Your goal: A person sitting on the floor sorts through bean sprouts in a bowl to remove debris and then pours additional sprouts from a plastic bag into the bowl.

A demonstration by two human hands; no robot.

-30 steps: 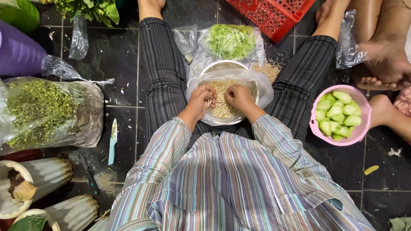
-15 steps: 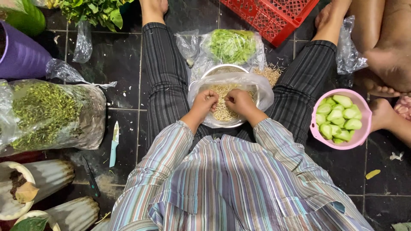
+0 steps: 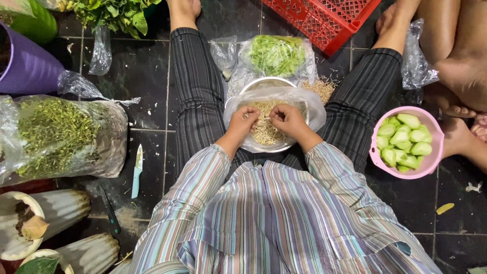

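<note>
I sit on a dark tiled floor with legs spread in striped trousers. Between them stands a metal bowl (image 3: 269, 82) lined with a clear plastic bag (image 3: 312, 109) that holds pale bean sprouts (image 3: 264, 129). My left hand (image 3: 243, 122) and my right hand (image 3: 286, 119) are close together over the sprouts, fingers curled and pinching at thin sprouts between them. Beyond the bowl lies a clear bag of green pieces (image 3: 276, 53), with a small heap of sprout trimmings (image 3: 320, 89) beside it.
A pink bowl of cut green fruit (image 3: 406, 142) sits at the right, next to another person's bare feet (image 3: 456, 81). A red crate (image 3: 324, 18) is behind. At the left lie a large bag of greenish sprouts (image 3: 56, 134), a small knife (image 3: 137, 170) and a purple pot (image 3: 25, 63).
Both hands stay over the bowl with small finger movements among the sprouts. The other person's foot at the right has shifted a little.
</note>
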